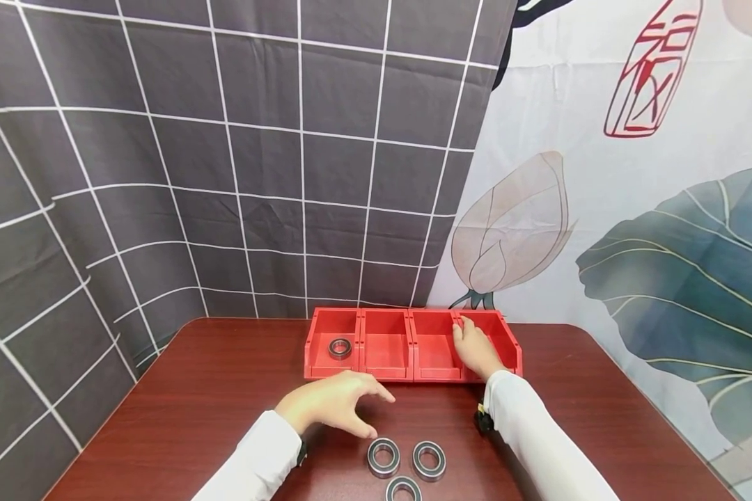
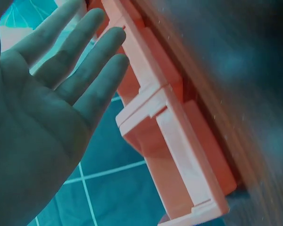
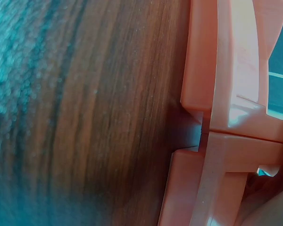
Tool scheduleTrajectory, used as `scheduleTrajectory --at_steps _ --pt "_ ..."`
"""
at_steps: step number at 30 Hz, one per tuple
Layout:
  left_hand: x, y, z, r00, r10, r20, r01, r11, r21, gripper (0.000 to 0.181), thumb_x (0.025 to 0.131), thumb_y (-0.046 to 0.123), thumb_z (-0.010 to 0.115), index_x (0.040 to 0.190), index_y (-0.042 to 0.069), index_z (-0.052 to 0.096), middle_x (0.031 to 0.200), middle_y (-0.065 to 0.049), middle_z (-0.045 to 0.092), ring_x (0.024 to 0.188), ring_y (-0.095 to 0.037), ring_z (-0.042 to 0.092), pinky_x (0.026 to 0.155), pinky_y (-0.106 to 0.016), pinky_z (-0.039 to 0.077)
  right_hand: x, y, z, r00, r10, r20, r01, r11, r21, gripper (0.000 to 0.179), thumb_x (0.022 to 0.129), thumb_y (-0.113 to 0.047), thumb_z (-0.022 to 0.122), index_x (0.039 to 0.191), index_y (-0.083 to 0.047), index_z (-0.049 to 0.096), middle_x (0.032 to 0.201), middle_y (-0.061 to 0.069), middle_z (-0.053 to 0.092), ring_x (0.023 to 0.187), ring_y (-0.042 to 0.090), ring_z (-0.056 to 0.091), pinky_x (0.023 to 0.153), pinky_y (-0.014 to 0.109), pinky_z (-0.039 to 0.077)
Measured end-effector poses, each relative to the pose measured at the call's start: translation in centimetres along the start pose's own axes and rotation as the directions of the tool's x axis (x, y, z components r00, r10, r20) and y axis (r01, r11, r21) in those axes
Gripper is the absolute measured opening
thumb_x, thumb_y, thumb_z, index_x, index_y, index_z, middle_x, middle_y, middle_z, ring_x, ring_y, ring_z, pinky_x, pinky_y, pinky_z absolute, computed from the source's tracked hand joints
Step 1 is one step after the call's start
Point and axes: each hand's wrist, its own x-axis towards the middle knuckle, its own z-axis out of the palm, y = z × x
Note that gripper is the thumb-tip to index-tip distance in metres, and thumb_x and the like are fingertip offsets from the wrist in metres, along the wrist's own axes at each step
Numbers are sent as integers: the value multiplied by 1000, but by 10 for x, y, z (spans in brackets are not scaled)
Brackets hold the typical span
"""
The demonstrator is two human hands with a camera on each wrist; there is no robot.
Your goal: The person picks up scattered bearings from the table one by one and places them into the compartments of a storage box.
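A row of red bins (image 1: 385,374) stands at the back of the table. My right hand (image 1: 476,348) reaches into the rightmost bin; its fingertips are partly hidden, and whether they hold anything does not show. In the right wrist view only a blurred bit of that hand (image 3: 271,207) appears behind the bin wall. My left hand (image 1: 335,402) hovers in front of the bins, fingers extended and thumb apart, holding nothing. The left wrist view shows its bare palm (image 2: 33,127). Near its thumb lie three ball bearings, one left (image 1: 384,457), one right (image 1: 429,460), one nearest (image 1: 404,489).
Another ball bearing (image 1: 340,348) lies in the leftmost bin. The reddish-brown wooden table (image 1: 225,376) extends to both sides of the bins. Behind it hang a dark grid-patterned cloth (image 1: 257,167) and a white cloth with a lotus print (image 1: 514,229).
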Motion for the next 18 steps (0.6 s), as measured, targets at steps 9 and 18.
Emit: scheduleTrajectory --at_steps 9,18 --pt "4 12 14 990 137 45 -140 988 71 52 72 33 82 121 18 68 114 10 65 105 3 56 91 -11 41 1 -2 0 999 -34 -42 33 999 -23 59 104 -31 32 148 5 22 145 30 37 131 45 39 106 58 31" --pt "7 19 25 979 177 98 -187 977 103 52 70 30 83 118 20 68 113 13 63 103 4 55 89 -6 38 1 -1 1 999 -27 -30 26 1000 -14 58 104 -31 32 149 5 22 145 30 36 131 45 38 106 59 31"
